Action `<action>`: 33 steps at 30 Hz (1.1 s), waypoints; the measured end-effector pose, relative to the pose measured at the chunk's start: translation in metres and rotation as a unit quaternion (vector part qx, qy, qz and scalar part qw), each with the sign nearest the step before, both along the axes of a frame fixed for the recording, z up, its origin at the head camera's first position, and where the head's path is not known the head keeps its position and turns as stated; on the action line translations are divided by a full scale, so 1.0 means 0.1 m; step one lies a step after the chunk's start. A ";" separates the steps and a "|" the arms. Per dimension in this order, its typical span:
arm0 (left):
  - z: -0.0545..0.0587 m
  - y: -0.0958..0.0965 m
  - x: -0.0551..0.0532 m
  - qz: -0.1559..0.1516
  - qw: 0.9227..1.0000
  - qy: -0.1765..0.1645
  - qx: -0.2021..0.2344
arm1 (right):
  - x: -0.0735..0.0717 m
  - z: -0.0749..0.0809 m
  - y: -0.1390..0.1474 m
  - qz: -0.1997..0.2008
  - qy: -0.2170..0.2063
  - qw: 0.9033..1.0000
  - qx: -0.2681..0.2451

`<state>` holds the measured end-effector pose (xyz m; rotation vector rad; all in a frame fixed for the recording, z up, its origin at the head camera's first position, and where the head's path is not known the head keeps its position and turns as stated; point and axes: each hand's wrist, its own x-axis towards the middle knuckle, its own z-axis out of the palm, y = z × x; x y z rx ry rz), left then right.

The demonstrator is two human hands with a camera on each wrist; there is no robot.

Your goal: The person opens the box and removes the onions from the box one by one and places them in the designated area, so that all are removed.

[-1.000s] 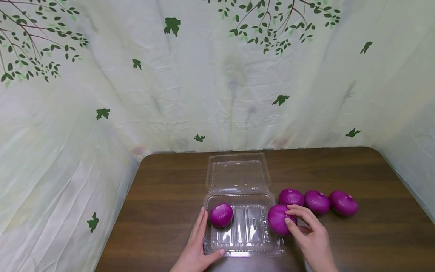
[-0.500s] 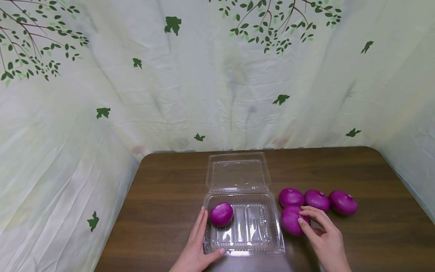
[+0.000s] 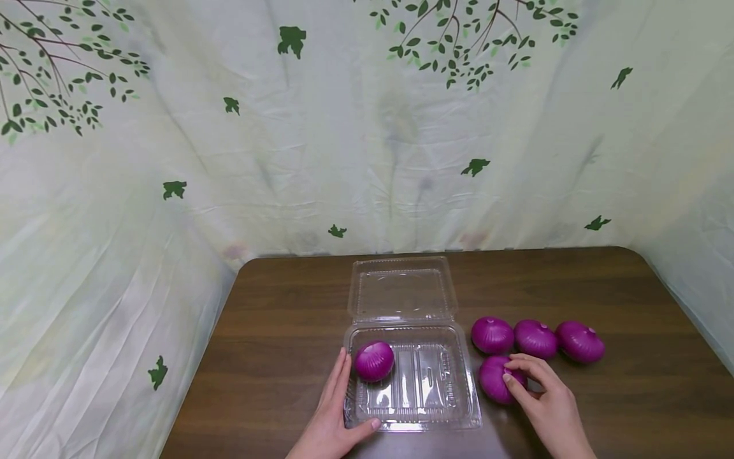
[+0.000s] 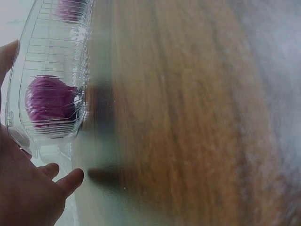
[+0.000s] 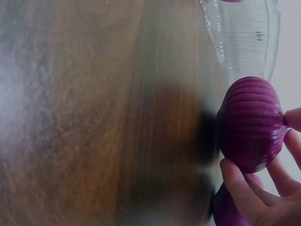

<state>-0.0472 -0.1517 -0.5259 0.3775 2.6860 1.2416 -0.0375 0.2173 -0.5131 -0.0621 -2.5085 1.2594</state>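
A clear plastic clamshell container (image 3: 418,421) lies with its lid folded back, and a purple onion (image 3: 374,361) sits in its left part. My left hand (image 3: 332,411) rests along the container's left side, fingers straight, thumb at the front rim. To the right of the container, my right hand (image 3: 547,398) grips another purple onion (image 5: 251,125) between thumb and fingers. That onion is at or just above the tabletop; whether it touches I cannot tell. Part of it is hidden by the fingers in the head view.
Behind the right hand, three more purple onions stand in a row: the left one (image 3: 492,335), the middle one (image 3: 536,338) and the right one (image 3: 580,342). The brown wooden table (image 3: 287,331) meets a leaf-patterned curtain (image 3: 390,159) at its back edge.
My right hand has moved the onion rightward from the container's right rim to beside it, then slightly toward me. The left hand and the container have stayed nearly still.
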 end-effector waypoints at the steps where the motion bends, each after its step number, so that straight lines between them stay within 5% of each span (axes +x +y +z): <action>1: 0.00 0.00 0.00 -0.002 1.000 0.002 0.001 | 0.00 -0.01 0.00 0.001 -0.001 1.000 0.001; 24: 0.02 0.01 0.00 -0.001 1.000 0.002 -0.001 | -0.01 0.01 0.10 -0.008 -0.112 0.994 -0.010; 27: 0.01 0.00 0.01 -0.001 1.000 0.006 -0.002 | 0.00 0.03 0.10 -0.010 -0.092 0.996 -0.011; 33: 0.00 0.00 0.01 0.000 1.000 0.006 -0.002 | 0.01 0.07 0.05 -0.002 0.016 0.999 0.030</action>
